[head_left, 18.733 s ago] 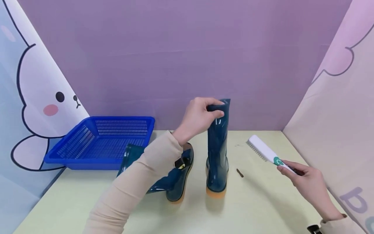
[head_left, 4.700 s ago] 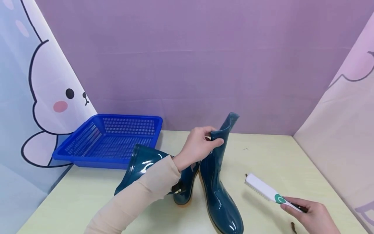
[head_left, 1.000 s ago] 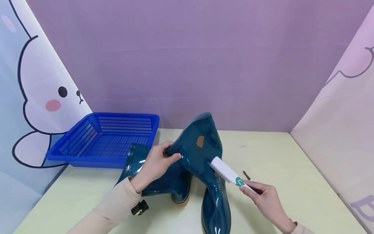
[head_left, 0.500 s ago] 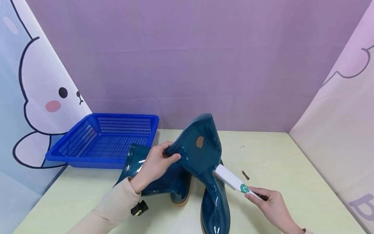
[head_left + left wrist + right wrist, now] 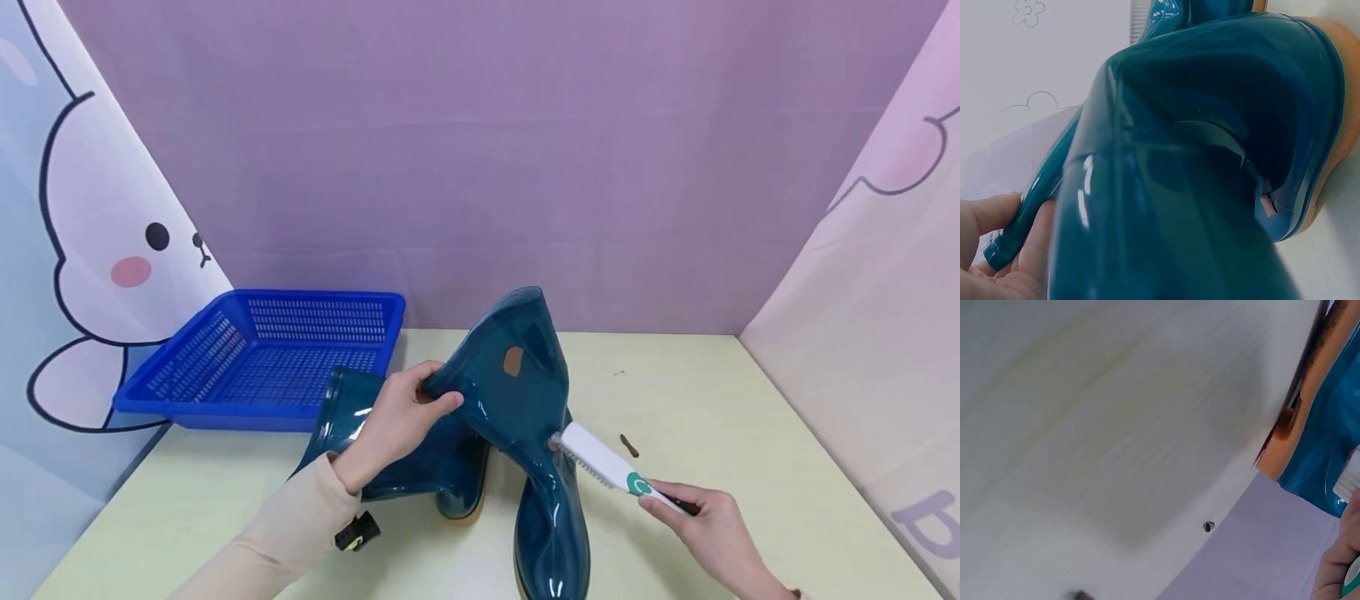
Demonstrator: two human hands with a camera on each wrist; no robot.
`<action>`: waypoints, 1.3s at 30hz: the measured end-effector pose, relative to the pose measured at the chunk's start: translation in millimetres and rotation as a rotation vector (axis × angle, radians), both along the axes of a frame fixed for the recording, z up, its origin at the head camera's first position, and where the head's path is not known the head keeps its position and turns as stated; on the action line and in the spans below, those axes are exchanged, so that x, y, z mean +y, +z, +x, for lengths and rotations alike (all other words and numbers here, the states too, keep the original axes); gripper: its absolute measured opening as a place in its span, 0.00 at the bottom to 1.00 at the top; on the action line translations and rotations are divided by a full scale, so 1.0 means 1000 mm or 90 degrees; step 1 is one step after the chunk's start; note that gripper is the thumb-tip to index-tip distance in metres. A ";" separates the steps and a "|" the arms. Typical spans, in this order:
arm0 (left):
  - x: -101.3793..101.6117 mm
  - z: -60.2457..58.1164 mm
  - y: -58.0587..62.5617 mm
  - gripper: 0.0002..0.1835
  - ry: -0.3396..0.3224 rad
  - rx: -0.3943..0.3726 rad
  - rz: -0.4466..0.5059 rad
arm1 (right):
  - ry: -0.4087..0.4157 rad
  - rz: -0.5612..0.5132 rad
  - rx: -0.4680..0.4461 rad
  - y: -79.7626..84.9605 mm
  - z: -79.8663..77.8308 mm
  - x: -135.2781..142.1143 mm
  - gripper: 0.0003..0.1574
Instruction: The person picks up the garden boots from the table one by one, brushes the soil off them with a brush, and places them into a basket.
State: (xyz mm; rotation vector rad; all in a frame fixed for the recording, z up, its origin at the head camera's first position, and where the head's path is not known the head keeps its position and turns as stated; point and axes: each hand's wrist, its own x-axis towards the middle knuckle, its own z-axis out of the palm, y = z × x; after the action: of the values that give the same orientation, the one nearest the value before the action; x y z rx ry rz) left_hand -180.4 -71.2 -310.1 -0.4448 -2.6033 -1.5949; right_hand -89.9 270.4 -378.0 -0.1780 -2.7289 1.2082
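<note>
My left hand (image 5: 397, 421) pinches the top rim of a glossy dark teal rubber boot (image 5: 536, 404), whose shaft is spread and bent over, its foot towards me. A brown patch (image 5: 513, 362) marks the shaft. My right hand (image 5: 708, 529) holds a white scrub brush (image 5: 596, 457) by its handle, bristles down. The brush head's tip is right at a second brown spot (image 5: 555, 442) near the shaft's right edge. Beside it, partly under my left arm, a matching boot (image 5: 420, 467) lies on its side. My left fingers (image 5: 994, 212) grip a teal edge in the left wrist view.
A blue plastic basket (image 5: 270, 417) stands at the back left, behind the lying boot. Right of the held boot, a small dark brown piece (image 5: 629, 446) lies on the table, with tiny dark specks (image 5: 619, 372) farther back. Printed fabric walls enclose both sides.
Earlier the boot stood upright, then tilted, with the brush away from it. Now its shaft is bent over and the brush is at it. Over the last second the brush slid slightly right and down.
</note>
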 end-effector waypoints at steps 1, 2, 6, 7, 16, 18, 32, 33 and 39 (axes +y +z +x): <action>0.000 0.000 0.000 0.14 0.001 0.000 0.000 | 0.001 -0.001 -0.003 0.001 0.000 0.000 0.15; -0.001 0.000 0.000 0.14 0.003 0.000 0.000 | 0.001 -0.001 -0.009 0.002 -0.001 0.001 0.16; -0.001 0.001 0.000 0.14 0.005 0.001 0.005 | -0.002 -0.023 -0.029 0.009 -0.002 0.003 0.20; -0.001 0.001 0.000 0.14 0.004 0.003 0.007 | -0.006 -0.031 -0.034 0.011 -0.003 0.003 0.21; 0.003 -0.001 -0.005 0.14 0.004 -0.011 0.012 | -0.015 -0.066 -0.032 0.013 -0.013 -0.009 0.24; 0.004 -0.001 -0.006 0.14 0.007 -0.010 0.013 | -0.012 -0.063 -0.020 0.011 -0.017 -0.012 0.23; 0.002 -0.001 -0.002 0.14 0.011 -0.004 0.009 | 0.013 -0.025 -0.030 0.001 -0.014 -0.009 0.19; 0.002 -0.001 -0.002 0.14 0.011 -0.006 0.009 | 0.017 -0.022 -0.031 0.001 -0.012 -0.007 0.19; 0.003 -0.001 -0.002 0.14 0.008 -0.007 0.011 | 0.015 0.003 -0.027 0.000 -0.005 -0.002 0.17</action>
State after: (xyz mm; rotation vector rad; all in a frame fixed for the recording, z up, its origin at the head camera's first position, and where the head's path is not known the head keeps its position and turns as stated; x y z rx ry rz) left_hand -181.8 -68.2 -312.0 -0.4181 -2.5927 -1.6193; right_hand -95.3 268.9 -377.6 -0.1727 -2.7778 1.2171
